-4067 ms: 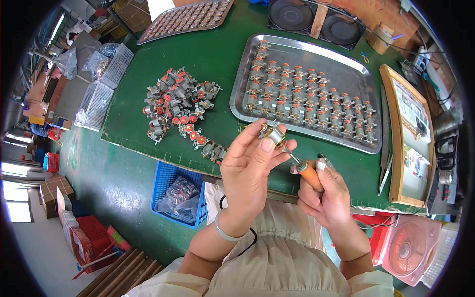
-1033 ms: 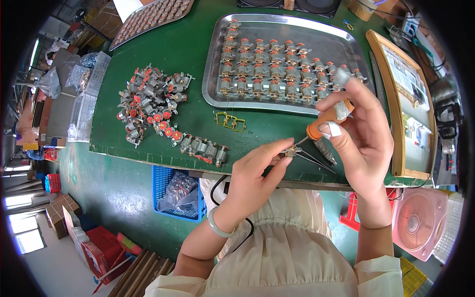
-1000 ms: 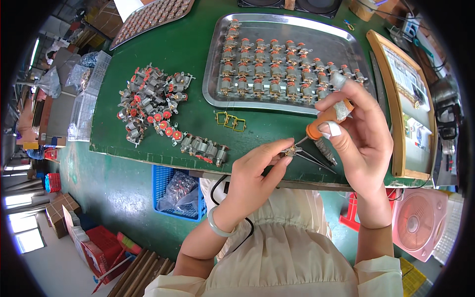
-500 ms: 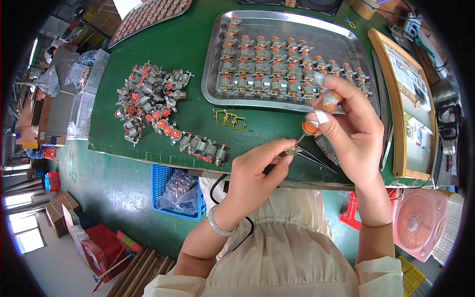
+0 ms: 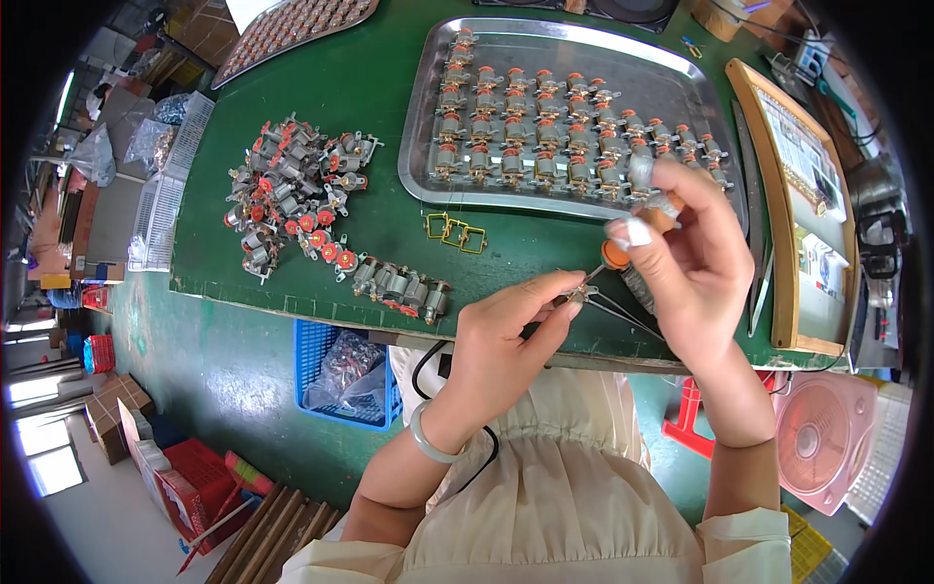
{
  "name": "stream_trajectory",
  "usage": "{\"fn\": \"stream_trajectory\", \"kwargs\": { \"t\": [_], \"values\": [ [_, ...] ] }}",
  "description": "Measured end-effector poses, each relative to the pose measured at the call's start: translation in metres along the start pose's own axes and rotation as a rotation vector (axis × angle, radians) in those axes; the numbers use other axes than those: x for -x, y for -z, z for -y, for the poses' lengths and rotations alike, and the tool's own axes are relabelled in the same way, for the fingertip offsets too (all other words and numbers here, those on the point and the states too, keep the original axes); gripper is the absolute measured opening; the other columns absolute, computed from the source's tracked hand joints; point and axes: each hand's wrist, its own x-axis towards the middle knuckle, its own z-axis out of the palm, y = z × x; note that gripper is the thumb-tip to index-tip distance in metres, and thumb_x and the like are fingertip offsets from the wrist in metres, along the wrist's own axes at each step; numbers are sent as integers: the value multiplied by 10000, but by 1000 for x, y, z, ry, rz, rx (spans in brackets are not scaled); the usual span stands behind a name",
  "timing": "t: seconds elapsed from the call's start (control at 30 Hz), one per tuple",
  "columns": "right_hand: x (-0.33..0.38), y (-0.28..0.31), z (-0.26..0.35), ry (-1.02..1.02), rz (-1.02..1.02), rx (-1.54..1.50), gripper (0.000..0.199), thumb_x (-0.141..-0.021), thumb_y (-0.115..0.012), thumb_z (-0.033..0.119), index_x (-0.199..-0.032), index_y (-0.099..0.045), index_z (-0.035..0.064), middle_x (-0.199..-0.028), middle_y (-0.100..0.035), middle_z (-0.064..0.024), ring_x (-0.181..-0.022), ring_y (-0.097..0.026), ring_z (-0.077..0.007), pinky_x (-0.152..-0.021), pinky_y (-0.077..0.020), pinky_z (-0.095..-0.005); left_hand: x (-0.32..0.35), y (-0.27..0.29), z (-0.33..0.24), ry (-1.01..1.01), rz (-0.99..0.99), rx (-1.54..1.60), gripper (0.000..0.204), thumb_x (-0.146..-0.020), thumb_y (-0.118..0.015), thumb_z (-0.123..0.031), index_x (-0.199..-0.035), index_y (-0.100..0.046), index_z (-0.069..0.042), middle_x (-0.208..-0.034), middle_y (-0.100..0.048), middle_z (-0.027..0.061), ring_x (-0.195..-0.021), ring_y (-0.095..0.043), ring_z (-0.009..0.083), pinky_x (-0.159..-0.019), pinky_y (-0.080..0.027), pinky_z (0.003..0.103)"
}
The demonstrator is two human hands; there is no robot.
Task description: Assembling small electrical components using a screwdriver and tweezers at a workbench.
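Note:
My left hand (image 5: 506, 326) pinches a small brass-coloured metal part (image 5: 581, 292) between thumb and forefinger, just above the table's front edge. My right hand (image 5: 705, 263) is closed round a screwdriver with an orange handle (image 5: 615, 255); its thin shaft points down to the pinched part. White wrapping covers my right thumb tip and a fingertip. Two thin metal prongs (image 5: 628, 316) slant away from the part, and I cannot tell what they belong to. Behind my right hand, a metal tray (image 5: 420, 146) holds rows of small grey cylindrical components (image 5: 513, 131) with orange-red tops.
Left on the green table (image 5: 389, 209) lies a heap of similar components (image 5: 292, 190), with a short row (image 5: 401, 284) trailing from it. Several yellow square frames (image 5: 455, 234) lie before the tray. A wooden-framed board (image 5: 769, 195) stands right. Below is a blue basket (image 5: 311, 365).
My right hand has shifted slightly, its fingers blurred and changed in position round the screwdriver handle. My left hand keeps the metal part in nearly the same place.

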Motion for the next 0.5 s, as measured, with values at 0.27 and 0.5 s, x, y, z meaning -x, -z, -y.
{"fn": "stream_trajectory", "kwargs": {
  "t": [0.27,0.5],
  "values": [
    [-18,15,-2,-231,241,-433,402,-847,-541,66,-1232,-433,28,-1043,-581,-109,-829,-547,-115,-770,-450,-256,0,1,3,29,25,27,273,-764,-598,53,-1033,-592,9,-909,-646,74,-779,-618,92,-684,-504,203],
    [-19,9,6,-107,132,-33,358,-789,-605,59,-1133,-523,2,-943,-611,-91,-779,-547,-111,-746,-441,-251,-1,1,1,59,29,51,274,-768,-599,46,-1039,-591,5,-905,-646,72,-788,-612,85,-696,-505,207]
  ]
}}
